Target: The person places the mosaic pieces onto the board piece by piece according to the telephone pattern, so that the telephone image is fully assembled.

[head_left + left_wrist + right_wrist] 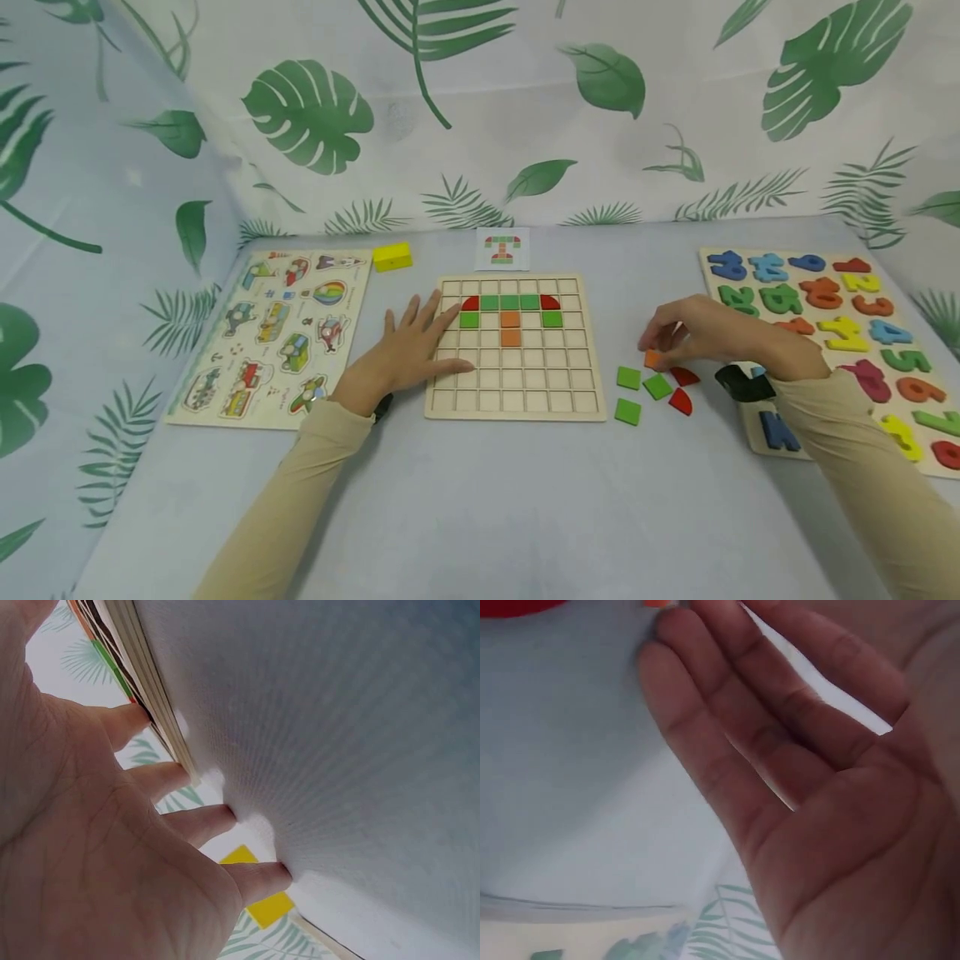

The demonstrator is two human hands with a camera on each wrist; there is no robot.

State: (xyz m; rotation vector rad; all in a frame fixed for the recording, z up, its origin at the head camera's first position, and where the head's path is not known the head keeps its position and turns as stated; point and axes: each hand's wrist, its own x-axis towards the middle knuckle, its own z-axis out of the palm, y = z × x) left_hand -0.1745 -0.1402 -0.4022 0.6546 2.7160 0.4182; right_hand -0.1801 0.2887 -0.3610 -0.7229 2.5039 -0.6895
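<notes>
My left hand (405,350) rests with spread fingers at the left edge of a wooden grid board (517,400). Its thumb and a fingertip touch the frame. On the board, red quarter-round, green and orange tiles (511,337) form a T-like shape. To the right of the board, my right hand (697,329) pinches an orange square tile (652,359) at its fingertips, low over the table. Only a sliver of that orange tile (658,602) shows in the right wrist view. Around it lie green square tiles (628,378) and red quarter-round tiles (681,402).
Behind the board lies a pattern card (503,249), with a yellow block (392,257) to its left. A picture puzzle board (300,333) lies at the left. At the right, under my right forearm, is a number puzzle board (840,325).
</notes>
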